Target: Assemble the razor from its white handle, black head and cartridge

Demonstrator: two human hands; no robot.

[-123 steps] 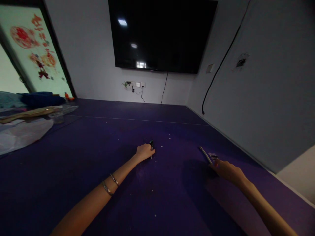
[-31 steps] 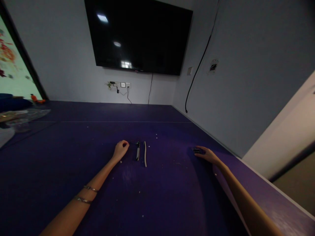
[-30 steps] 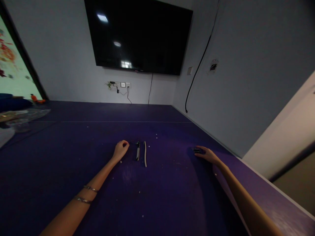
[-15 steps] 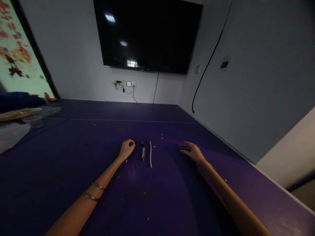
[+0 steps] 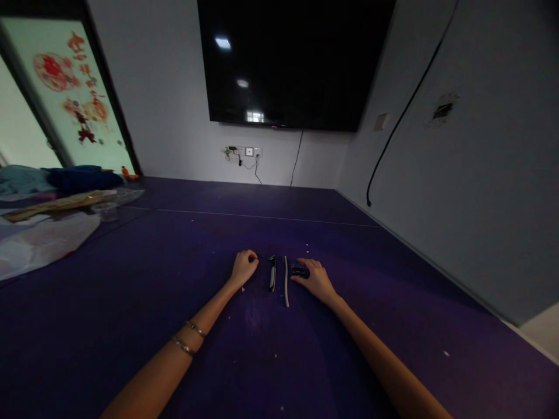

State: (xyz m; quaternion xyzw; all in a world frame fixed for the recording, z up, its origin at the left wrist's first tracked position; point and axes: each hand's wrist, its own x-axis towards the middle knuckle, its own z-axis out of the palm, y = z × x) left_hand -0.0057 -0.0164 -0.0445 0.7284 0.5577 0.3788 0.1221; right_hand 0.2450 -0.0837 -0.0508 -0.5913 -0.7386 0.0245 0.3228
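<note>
My left hand (image 5: 243, 269) rests low over the purple surface (image 5: 244, 361), thumb and fingertips curled together. Something small and dark shows between them, too small to name. Right of it lies a razor (image 5: 273, 276), its head at the far end and a pale panel along the dark handle. A thin whitish strip (image 5: 286, 282), slightly bent, lies lengthwise beside the razor. Just right of the strip, my right hand (image 5: 318, 280) grips a small black object (image 5: 299, 271) between thumb and fingers. The object's kind cannot be made out.
Small white scraps (image 5: 275, 355) dot the surface. Plastic bags (image 5: 52, 241) and dark blue cloth (image 5: 82, 178) lie at the far left. A television (image 5: 288, 64) hangs on the back wall, with sockets (image 5: 248, 152) below. A black cable (image 5: 399, 119) hangs along the right wall.
My right hand has brought the small black object leftward, close to the strip. My left hand keeps its pinch beside the razor. The view has turned slightly left.
</note>
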